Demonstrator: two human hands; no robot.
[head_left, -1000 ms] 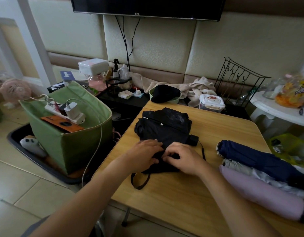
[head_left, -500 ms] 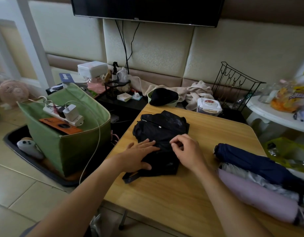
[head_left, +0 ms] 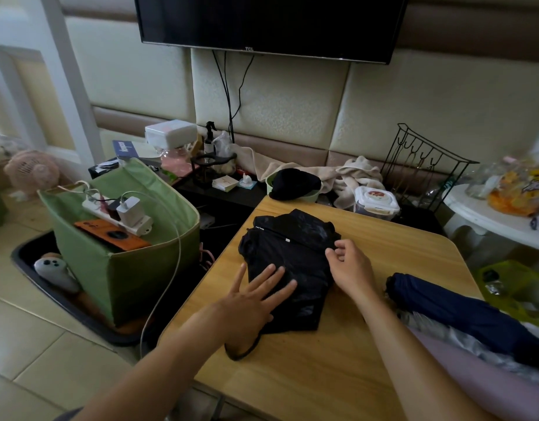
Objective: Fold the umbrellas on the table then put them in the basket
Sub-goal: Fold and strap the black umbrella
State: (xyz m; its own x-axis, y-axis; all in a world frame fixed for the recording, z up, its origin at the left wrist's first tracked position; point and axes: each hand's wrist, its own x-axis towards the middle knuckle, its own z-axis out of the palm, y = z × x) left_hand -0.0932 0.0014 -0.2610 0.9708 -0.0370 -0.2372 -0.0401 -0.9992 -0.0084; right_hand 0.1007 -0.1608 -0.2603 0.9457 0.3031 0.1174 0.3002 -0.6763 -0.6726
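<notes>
A black umbrella [head_left: 292,253] lies flattened on the wooden table [head_left: 338,360], its wrist strap looping out near the front edge. My left hand [head_left: 253,302] presses flat on its near part with straight, spread fingers. My right hand [head_left: 350,265] pinches the black fabric at the umbrella's right edge. A navy umbrella [head_left: 456,311], a silver-grey one [head_left: 462,344] and a lilac one [head_left: 480,387] lie rolled side by side at the table's right. The green fabric basket [head_left: 116,268] stands on the floor to the left of the table.
The basket holds a power strip with a charger [head_left: 125,211] and an orange phone [head_left: 110,235]; a white cable hangs over its rim. A lidded food box [head_left: 374,199], a black cap in a bowl [head_left: 292,183] and a wire rack [head_left: 420,165] sit behind the table.
My left hand has flattened and slid toward the near left part of the black umbrella. My right hand has moved up to its right edge. The camera has tilted upward.
</notes>
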